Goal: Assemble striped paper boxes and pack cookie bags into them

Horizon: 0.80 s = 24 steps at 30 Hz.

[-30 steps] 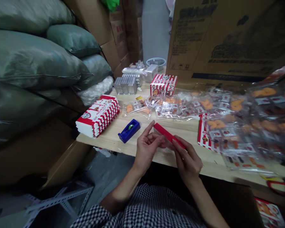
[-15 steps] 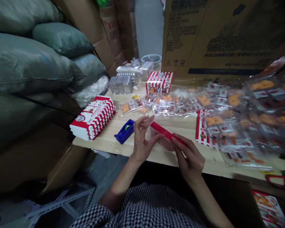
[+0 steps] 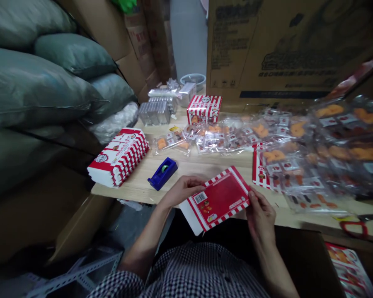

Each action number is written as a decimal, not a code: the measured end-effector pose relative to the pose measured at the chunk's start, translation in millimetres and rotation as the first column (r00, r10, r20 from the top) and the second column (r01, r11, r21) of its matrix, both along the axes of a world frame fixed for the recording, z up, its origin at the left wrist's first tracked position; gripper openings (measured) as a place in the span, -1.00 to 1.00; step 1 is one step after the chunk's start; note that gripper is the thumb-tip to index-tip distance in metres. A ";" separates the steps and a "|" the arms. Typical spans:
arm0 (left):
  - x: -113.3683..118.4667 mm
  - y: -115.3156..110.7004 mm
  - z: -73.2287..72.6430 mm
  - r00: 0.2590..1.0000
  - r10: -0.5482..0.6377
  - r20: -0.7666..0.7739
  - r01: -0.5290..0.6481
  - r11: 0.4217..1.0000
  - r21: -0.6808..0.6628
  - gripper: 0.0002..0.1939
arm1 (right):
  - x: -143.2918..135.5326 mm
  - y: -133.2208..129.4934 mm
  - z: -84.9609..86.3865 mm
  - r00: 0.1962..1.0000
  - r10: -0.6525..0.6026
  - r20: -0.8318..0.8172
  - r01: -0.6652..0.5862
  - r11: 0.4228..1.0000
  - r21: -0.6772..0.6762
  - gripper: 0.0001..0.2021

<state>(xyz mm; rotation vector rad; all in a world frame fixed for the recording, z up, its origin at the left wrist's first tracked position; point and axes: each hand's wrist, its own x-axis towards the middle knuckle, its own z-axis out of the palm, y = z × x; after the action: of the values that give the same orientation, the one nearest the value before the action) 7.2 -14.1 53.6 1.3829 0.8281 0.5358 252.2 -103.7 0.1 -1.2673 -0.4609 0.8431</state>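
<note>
Between my two hands a red-and-white striped carton is held tilted over the table's front edge, its barcode side up and a white flap sticking out at the lower left. My left hand closes on the carton's upper left edge. On the right edge, my right hand grips it with the thumb near the corner. A blue tape dispenser rests on the table just left of my left hand. Farther left lies a stack of flat striped cartons.
An upright striped box stands at the back, near clear plastic trays. Bagged toy food packs cover the right side. Red-handled scissors lie at the right front edge. Large sacks pile up on the left; a big cardboard box stands behind.
The carton has turned from edge-on to show its broad printed side. My left hand has come down from its raised, open pose onto the carton's edge.
</note>
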 end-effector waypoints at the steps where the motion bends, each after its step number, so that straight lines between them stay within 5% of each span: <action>1: 2.3 6.1 -4.2 0.998 0.005 -0.058 0.000 0.996 0.088 -0.63 | -0.7 -1.5 -10.7 1.000 0.005 -0.027 -0.006 1.000 -0.024 -0.69; 5: -0.7 67.8 -12.6 0.893 0.138 -0.428 0.078 0.890 0.448 -0.57 | -0.2 1.0 -46.9 0.999 0.027 0.018 -0.026 0.997 -0.068 -0.57; 7: -14.0 112.7 -11.9 0.705 0.338 -0.623 0.114 0.813 0.571 -0.49 | 2.6 5.0 -57.3 1.000 0.006 0.030 -0.004 0.997 -0.082 -0.49; 12: -55.9 199.1 -19.3 0.405 0.507 -0.761 0.073 0.812 0.579 -0.28 | 6.2 13.8 -57.4 0.994 -0.074 -0.075 0.063 0.988 -0.139 -0.34; 17: -81.5 222.9 -35.7 0.281 0.491 -0.825 0.142 0.829 0.541 -0.59 | 8.2 16.4 -50.6 0.994 0.011 0.108 0.005 0.988 -0.152 -0.35; 24: -106.9 226.6 -29.7 0.316 0.518 -0.795 0.171 0.793 0.584 -0.63 | 17.3 11.8 -53.2 0.943 0.086 0.321 -0.035 0.986 -0.161 -0.38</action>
<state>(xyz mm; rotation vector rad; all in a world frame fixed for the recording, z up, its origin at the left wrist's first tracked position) -99.7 212.4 23.9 2.2551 1.9583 0.0417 269.4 -91.9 -53.2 -1.5520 -0.7142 0.7313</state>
